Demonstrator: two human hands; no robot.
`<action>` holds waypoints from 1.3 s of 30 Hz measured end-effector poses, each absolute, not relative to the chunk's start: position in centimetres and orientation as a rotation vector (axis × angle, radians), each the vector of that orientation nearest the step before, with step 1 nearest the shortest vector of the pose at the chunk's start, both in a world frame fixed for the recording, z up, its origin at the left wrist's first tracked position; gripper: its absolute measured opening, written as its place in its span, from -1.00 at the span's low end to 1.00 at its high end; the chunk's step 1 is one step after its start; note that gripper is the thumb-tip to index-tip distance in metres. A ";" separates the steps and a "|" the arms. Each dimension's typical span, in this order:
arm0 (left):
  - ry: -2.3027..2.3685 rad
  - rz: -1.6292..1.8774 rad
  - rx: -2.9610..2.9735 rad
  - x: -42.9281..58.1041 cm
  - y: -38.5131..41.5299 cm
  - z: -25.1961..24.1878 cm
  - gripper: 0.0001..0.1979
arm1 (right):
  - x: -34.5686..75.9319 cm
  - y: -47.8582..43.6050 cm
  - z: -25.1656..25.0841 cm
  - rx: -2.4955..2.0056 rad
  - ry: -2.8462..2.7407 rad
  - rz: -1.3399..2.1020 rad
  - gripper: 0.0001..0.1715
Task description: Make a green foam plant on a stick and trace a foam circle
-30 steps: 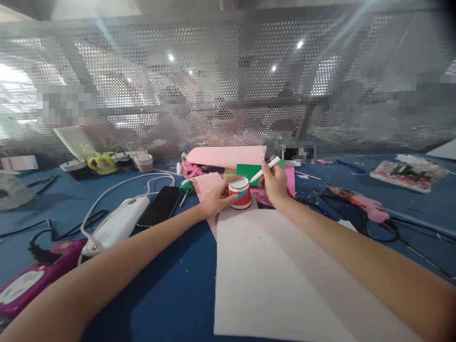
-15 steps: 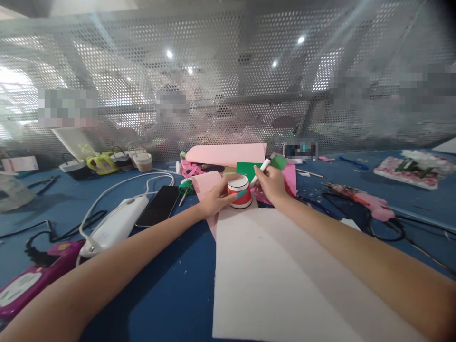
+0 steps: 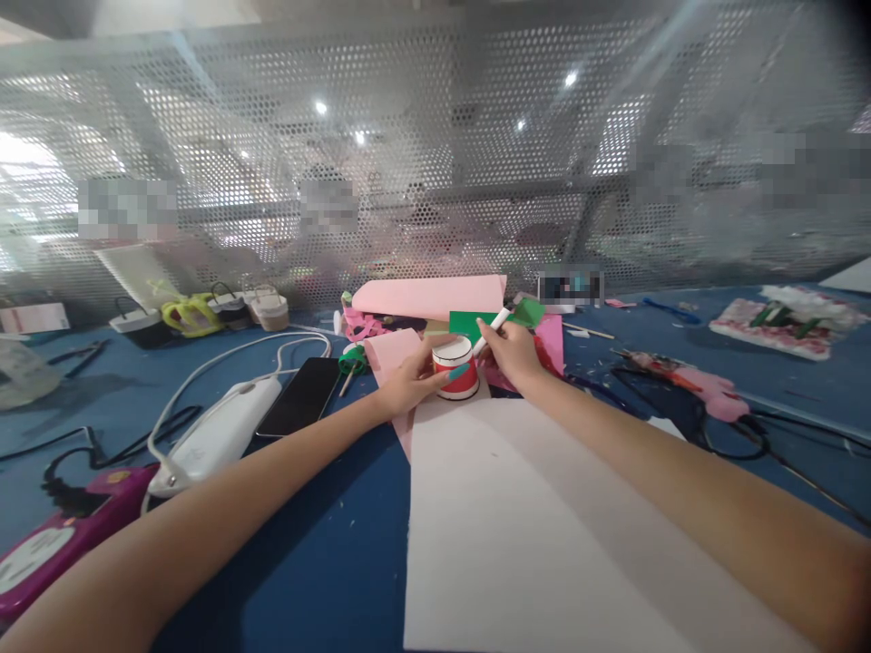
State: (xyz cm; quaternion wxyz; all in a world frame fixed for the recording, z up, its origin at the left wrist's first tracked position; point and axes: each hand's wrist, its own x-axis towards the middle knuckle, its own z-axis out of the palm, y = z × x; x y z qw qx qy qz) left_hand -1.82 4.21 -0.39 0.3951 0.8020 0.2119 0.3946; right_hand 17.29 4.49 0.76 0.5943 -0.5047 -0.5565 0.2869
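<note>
My left hand (image 3: 414, 379) wraps round a small red and white paper cup (image 3: 457, 381) with dark lines near its rim and base. The cup rests at the far edge of a large white sheet (image 3: 517, 517). In my right hand (image 3: 512, 349) is a white marker (image 3: 493, 330), slanted, its lower end close to the cup's right side; whether it touches, I cannot tell. Green paper (image 3: 469, 323) and pink paper (image 3: 554, 336) lie just behind my right hand. A pale pink sheet (image 3: 391, 349) sticks out beside my left hand.
Left of my arm lie a black phone (image 3: 299, 399), a white power strip (image 3: 228, 435) with cables and a purple device (image 3: 74, 526). A pink glue gun (image 3: 708, 390) with a black cord lies right. A perforated metal screen (image 3: 422, 163) stands along the table's back.
The marker and my right hand have shifted very slightly left and down beside the cup. The left hand keeps its hold on the cup. The whole view has drifted a little.
</note>
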 end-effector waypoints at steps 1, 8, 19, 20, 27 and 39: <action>0.544 0.997 2.031 -1.8 4.2 -0.4 -0.42 | 17.3 4.5 0.7 -1.173 -1.294 0.675 -0.53; 0.578 0.989 2.036 -1.9 4.2 -0.4 -0.42 | 17.3 4.5 0.8 -1.191 -1.295 0.684 -0.55; 0.594 0.976 2.035 -1.9 4.0 -0.1 -0.41 | 17.5 4.8 0.6 -1.285 -1.254 0.548 -0.71; 0.592 0.977 2.038 -1.9 4.1 -0.2 -0.41 | 17.5 4.8 0.6 -1.291 -1.255 0.530 -0.71; 0.564 0.977 2.036 -2.0 4.3 -0.4 -0.40 | 17.7 4.6 0.6 -1.339 -1.258 0.417 -0.70; 0.594 0.979 2.037 -2.0 4.2 -0.4 -0.40 | 17.9 4.3 0.8 -1.349 -1.257 0.395 -0.71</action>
